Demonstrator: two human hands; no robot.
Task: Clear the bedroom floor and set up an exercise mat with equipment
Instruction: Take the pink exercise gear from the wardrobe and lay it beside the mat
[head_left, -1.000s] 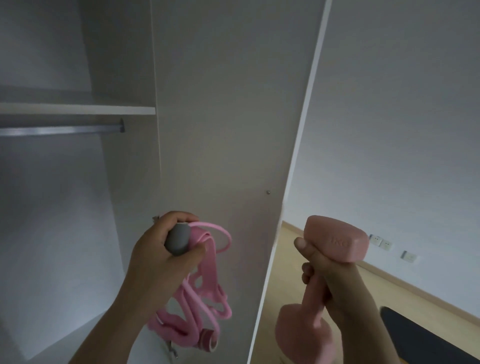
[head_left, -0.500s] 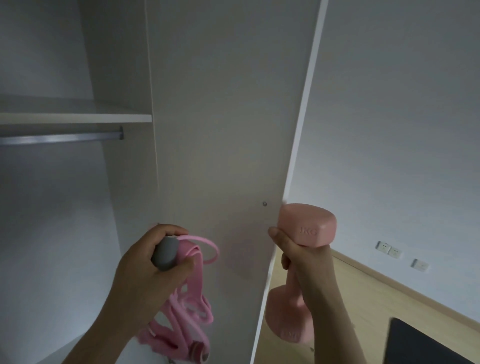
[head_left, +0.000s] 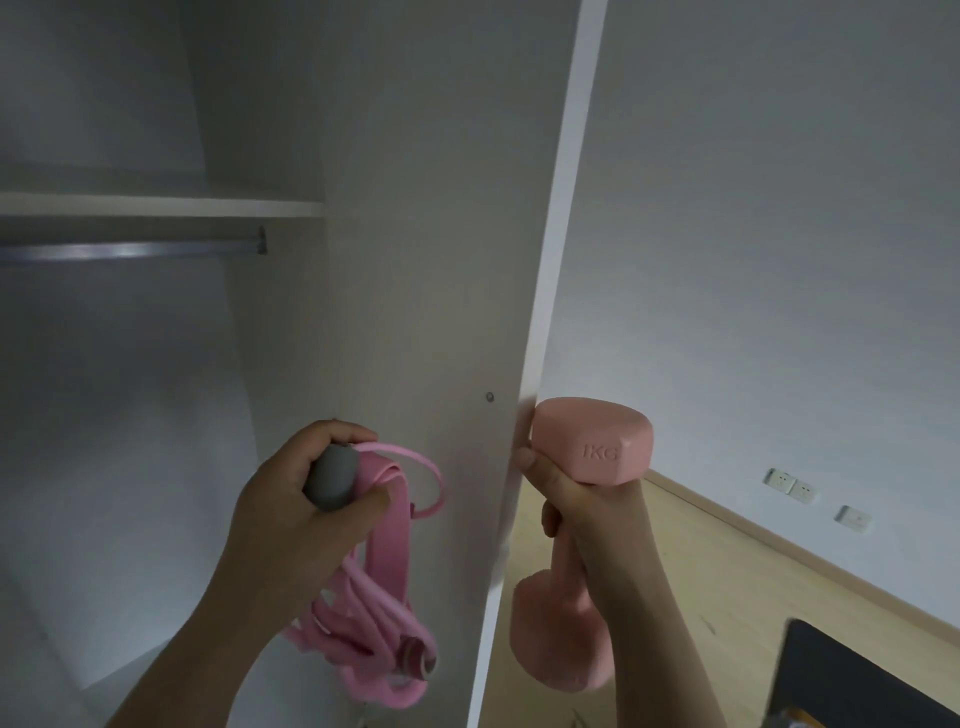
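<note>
My left hand (head_left: 306, 512) grips the grey handle of a pink skipping rope (head_left: 384, 587) together with a pink band; their loops hang down in front of the wardrobe's side panel. My right hand (head_left: 582, 512) holds a pink 1 kg dumbbell (head_left: 589, 441) upright by its shaft, its top head touching the front edge of the wardrobe panel (head_left: 545, 322). The dumbbell's lower head hangs below my wrist. A dark exercise mat (head_left: 862, 675) shows at the lower right on the wooden floor.
An open white wardrobe fills the left, with a shelf (head_left: 156, 205) and a metal hanging rail (head_left: 130, 250) beneath it. Right of the panel is a white wall with sockets (head_left: 789, 483) above the skirting and light wooden floor (head_left: 727, 566).
My right hand has carried the dumbbell left and up until it meets the wardrobe panel's edge. The left hand with the rope has stayed almost in place.
</note>
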